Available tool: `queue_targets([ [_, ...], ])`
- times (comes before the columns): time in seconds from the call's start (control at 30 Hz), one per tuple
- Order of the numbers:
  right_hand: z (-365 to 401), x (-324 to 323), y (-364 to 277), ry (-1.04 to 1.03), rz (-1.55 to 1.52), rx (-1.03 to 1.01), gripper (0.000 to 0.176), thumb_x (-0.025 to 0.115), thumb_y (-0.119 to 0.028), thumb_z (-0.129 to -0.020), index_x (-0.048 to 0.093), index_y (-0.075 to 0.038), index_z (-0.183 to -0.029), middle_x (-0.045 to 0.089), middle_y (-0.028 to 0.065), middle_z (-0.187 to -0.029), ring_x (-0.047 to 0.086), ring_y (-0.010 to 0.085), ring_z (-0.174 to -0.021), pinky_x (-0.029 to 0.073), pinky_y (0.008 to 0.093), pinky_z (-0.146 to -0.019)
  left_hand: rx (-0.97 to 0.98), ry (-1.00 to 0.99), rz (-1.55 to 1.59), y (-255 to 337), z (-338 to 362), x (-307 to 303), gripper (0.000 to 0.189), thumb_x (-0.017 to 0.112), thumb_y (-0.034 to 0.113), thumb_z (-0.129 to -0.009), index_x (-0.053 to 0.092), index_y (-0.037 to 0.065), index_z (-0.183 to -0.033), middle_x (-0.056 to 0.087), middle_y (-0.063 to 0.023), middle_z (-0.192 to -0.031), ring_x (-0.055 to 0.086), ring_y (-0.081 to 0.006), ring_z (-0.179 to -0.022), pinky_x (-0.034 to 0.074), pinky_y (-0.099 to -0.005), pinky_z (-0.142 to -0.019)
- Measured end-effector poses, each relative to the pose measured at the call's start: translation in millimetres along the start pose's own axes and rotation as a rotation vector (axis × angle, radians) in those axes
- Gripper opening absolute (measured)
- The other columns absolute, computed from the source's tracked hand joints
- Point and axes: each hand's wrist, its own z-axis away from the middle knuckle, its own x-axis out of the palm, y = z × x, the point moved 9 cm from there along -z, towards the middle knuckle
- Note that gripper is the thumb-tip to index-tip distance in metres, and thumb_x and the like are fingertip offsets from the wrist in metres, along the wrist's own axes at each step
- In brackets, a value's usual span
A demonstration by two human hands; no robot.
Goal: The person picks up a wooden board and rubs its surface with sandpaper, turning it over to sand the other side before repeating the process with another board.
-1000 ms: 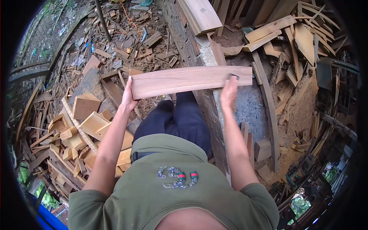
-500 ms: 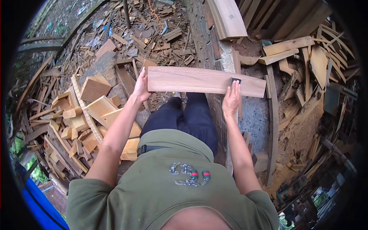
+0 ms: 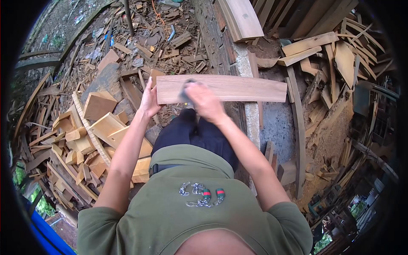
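Observation:
A slightly curved, light brown wooden board [image 3: 244, 88] lies across in front of my legs. Its left end is gripped by my left hand [image 3: 148, 100], with the thumb at the edge and the other fingers underneath, largely hidden. Over the board's left part, my right hand [image 3: 205, 101] presses a small dark sheet, which looks like sandpaper [image 3: 185, 90], to the upper face. Motion blurs that hand and the dark piece.
Offcut blocks [image 3: 100, 105] are heaped at the left. Stacked curved boards [image 3: 242, 21] rest at the top, beside a wall ledge [image 3: 244, 63]. More planks [image 3: 312, 44] and scraps lie at the right. Wood chips litter the ground ahead.
My right hand has slid the dark sheet leftward along the board, from near its right end to its left part. The left hand keeps its hold; the whole view has shifted slightly.

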Motion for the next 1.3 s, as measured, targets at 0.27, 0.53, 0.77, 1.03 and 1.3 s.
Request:
queue_targets([
  [0.27,168.6,-58.5,180.8,0.398,0.185,1.133,0.044,0.040,-0.023,-0.100,0.044,-0.001,-0.138,0.040,0.0170,-0.146,0.033,0.0320,-0.138,0.024,0.0401,-0.115,-0.012,0.210,-0.212,-2.8,-4.9,-5.2,0.063,0.072,0.047,-0.081,0.053,0.007,-0.126,0.061,-0.0085,-0.116,0.059,-0.0209,-0.105,0.045,-0.0397,-0.092],
  [0.53,111.0,-44.1,111.9,0.166,0.229,0.569,0.045,0.049,-0.016,-0.094,0.046,-0.003,-0.137,0.043,0.0171,-0.143,0.037,0.0330,-0.135,0.028,0.0438,-0.113,0.032,0.248,-0.219,-6.0,-14.8,-15.6,0.064,0.074,0.046,-0.079,0.055,0.003,-0.122,0.062,-0.0092,-0.115,0.060,-0.0200,-0.102,0.047,-0.0382,-0.091],
  [0.77,190.3,-80.9,220.5,0.405,0.203,1.245,0.049,0.036,-0.030,-0.101,0.042,0.000,-0.140,0.034,0.0178,-0.149,0.030,0.0320,-0.139,0.024,0.0393,-0.115,0.050,0.266,-0.245,-8.1,-22.0,-25.0,0.069,0.074,0.050,-0.078,0.055,0.002,-0.124,0.062,-0.0093,-0.116,0.060,-0.0197,-0.102,0.047,-0.0371,-0.091],
  [1.03,159.4,-62.1,175.4,0.267,0.323,0.728,0.048,0.042,-0.025,-0.099,0.038,-0.010,-0.144,0.033,0.0182,-0.150,0.028,0.0335,-0.140,0.022,0.0437,-0.116,0.093,0.310,-0.286,-9.1,-23.0,-31.6,0.071,0.072,0.054,-0.078,0.054,0.003,-0.125,0.061,-0.0095,-0.117,0.059,-0.0198,-0.104,0.046,-0.0375,-0.092],
  [1.3,187.9,-92.6,242.6,0.341,0.408,1.158,0.047,0.039,-0.026,-0.100,0.039,-0.010,-0.144,0.032,0.0214,-0.149,0.027,0.0342,-0.140,0.021,0.0415,-0.116,0.059,0.306,-0.303,-11.0,-25.7,-30.5,0.067,0.068,0.052,-0.083,0.051,0.006,-0.128,0.059,-0.0073,-0.122,0.059,-0.0196,-0.107,0.045,-0.0393,-0.095],
])
